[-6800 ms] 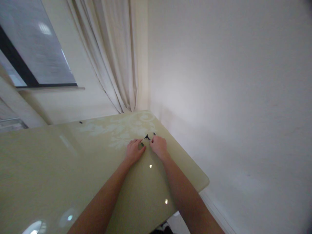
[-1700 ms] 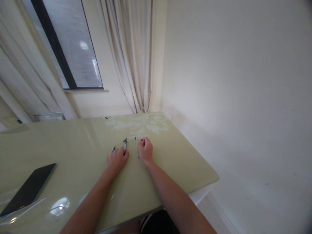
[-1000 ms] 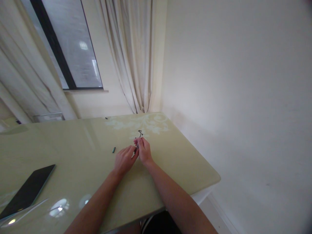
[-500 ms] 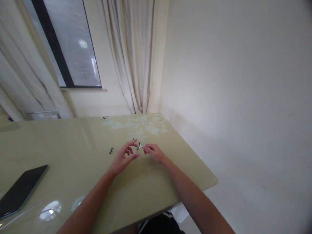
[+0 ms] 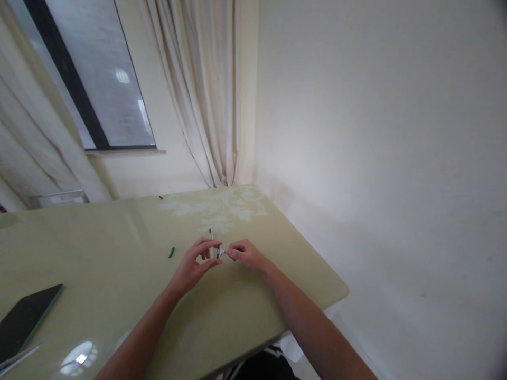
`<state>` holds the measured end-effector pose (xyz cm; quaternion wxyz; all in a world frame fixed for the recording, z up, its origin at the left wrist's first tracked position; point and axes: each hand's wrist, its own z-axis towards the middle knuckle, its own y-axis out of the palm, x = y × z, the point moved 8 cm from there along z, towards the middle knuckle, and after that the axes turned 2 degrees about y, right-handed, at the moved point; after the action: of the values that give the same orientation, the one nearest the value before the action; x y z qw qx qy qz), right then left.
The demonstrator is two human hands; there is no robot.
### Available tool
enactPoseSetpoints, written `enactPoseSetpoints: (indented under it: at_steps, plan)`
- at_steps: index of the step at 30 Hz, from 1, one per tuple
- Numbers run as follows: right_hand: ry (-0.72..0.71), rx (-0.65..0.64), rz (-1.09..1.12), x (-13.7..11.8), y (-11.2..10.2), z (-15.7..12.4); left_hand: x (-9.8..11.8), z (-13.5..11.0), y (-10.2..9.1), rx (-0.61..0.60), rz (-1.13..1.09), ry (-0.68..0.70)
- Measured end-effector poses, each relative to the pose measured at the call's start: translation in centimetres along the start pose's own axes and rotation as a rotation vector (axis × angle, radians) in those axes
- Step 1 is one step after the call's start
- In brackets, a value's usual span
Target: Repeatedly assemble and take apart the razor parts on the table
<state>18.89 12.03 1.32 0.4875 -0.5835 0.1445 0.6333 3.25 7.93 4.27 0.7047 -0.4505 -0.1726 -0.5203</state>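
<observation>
Reading the desk [image 5: 297,274] as a clock with the razor [image 5: 218,252] at its centre and 12 at the far edge, the 2 hands are meeting over that centre. The left hand [image 5: 192,266] is coming in from 8 o'clock, its index finger and thumb pinching the dark head of the razor at its 2 ends. The right hand [image 5: 245,255] is sitting at 3 o'clock, its fingers closing on the handle and hiding most of it; the pale neck is showing between the 2 hands. Whether the razor is touching the desk, I cannot tell.

A thin white stick [image 5: 211,235] with a dark tip is lying at 11 o'clock, just beyond the left fingers and partly hidden by them. A small green piece [image 5: 171,252] is resting at 9 o'clock, apart from the left hand. A tiny black piece [image 5: 160,197] is lying at 10 o'clock, near the far edge. A dark tablet [image 5: 26,319] is lying at 8 o'clock, well apart from both hands, with a clear strip [image 5: 19,359] at its near end, cut off by the picture's border.

A pale leaf pattern [image 5: 222,208] is spreading over the desk at 12 o'clock. Behind it a cream curtain [image 5: 209,105] is hanging, with a window [image 5: 95,68] standing at 11 o'clock and a plain wall [image 5: 376,132] rising at 2.
</observation>
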Motion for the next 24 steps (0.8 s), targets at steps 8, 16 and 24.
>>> enactPoseSetpoints:
  at_steps: [8, 16, 24]
  plan:
    - [0.027, 0.059, -0.009, 0.0, 0.1, 0.3, -0.9, -0.3, -0.3, 0.044, 0.007, -0.052]
    - [0.006, 0.211, -0.114, -0.7, -0.3, 0.1, 0.1, -0.2, -0.8, 0.153, 0.086, 0.021]
    - [-0.035, 0.283, -0.128, -1.1, -0.9, -0.2, -0.4, 0.5, -1.6, 0.135, 0.116, 0.038]
